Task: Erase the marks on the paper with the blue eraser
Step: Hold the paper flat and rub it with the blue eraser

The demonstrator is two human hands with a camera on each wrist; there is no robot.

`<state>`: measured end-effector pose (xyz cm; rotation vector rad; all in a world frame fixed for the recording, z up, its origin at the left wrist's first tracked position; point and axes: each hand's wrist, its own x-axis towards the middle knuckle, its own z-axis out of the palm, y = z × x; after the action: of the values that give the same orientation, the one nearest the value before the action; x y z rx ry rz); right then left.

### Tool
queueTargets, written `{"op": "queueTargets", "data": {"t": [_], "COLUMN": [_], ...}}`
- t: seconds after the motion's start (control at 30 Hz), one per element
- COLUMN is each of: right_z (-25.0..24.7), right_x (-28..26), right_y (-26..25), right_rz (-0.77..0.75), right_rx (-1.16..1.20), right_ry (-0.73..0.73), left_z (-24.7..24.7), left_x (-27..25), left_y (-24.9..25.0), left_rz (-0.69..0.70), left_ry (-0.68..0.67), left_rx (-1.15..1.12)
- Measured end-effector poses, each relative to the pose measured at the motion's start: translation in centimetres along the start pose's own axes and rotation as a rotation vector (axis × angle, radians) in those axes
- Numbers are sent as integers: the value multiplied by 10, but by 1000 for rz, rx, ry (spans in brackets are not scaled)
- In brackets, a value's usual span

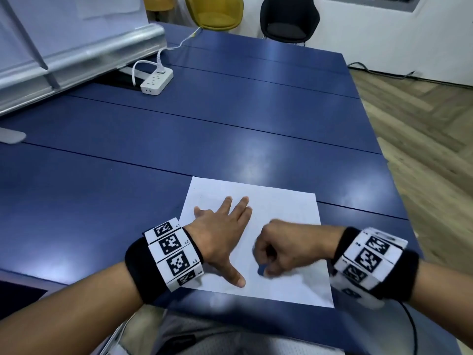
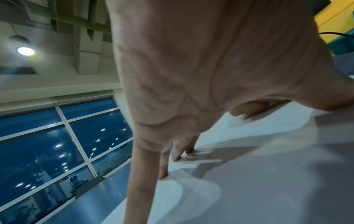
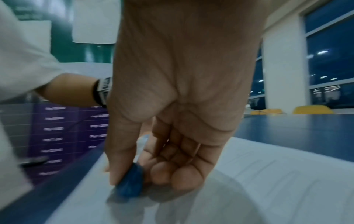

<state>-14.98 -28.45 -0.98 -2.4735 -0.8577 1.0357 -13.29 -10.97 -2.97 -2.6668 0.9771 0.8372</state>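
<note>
A white sheet of paper lies on the blue table near its front edge. My left hand lies flat on the paper's left part, fingers spread and straight; the left wrist view shows its fingertips pressing the paper. My right hand is curled over the paper's lower middle and pinches the blue eraser between thumb and fingers. In the right wrist view the eraser touches the paper, and the right hand is blurred. I can make out no marks on the sheet.
A white power strip with a cable sits at the far left of the table, beside a silver board rail. A yellow chair and a black chair stand beyond the far edge. Wooden floor lies to the right.
</note>
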Motion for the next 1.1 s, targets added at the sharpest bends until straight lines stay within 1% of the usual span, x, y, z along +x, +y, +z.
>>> {"op": "queueTargets", "data": {"t": [0.1, 0.17, 0.23, 0.33, 0.47, 0.5, 0.57, 0.67, 0.77, 0.83, 0.87, 0.93, 0.97, 1.0, 1.1], "right_z": [-34, -46, -45, -38, -43, -44, -44, -43, -46, -47, -47, -46, -48, -51, -58], "right_x": [16, 22, 23, 17, 4, 3, 3, 10, 17, 18, 17, 16, 16, 18, 22], "right_y": [29, 44, 51, 52, 62, 65, 66, 65, 66, 67, 66, 62, 59, 58, 61], "right_rz": [116, 158, 167, 147, 151, 149, 159, 184, 195, 175, 149, 100, 97, 112, 172], "right_rx": [-13, -8, -40, -89, -42, -27, -10, -16, -30, -44, -54, -61, -71, -91, -146], "right_ry": [252, 368, 417, 437, 538, 550, 529, 483, 515, 513, 483, 378, 336, 334, 473], "left_z": [0, -1, -3, -10, -22, -23, -25, -26, -27, -27, -26, -24, -22, -22, -21], "left_x": [2, 1, 0, 0, 10, 13, 20, 31, 38, 42, 42, 43, 44, 44, 47], "left_y": [-1, 0, 1, 1, 2, 2, 1, -1, -2, -4, -6, -9, -10, -11, -13], "left_rz": [-2, 2, 11, 11, -18, -36, -72, -94, -103, -112, -121, -129, -126, -121, -108], "left_ry": [0, -8, -13, 1, 114, 134, 147, 101, 69, 49, 39, 21, 12, 4, -17], "left_rx": [19, 27, 14, -46, -93, -75, -21, 7, 23, 0, -19, -57, -70, -78, -100]}}
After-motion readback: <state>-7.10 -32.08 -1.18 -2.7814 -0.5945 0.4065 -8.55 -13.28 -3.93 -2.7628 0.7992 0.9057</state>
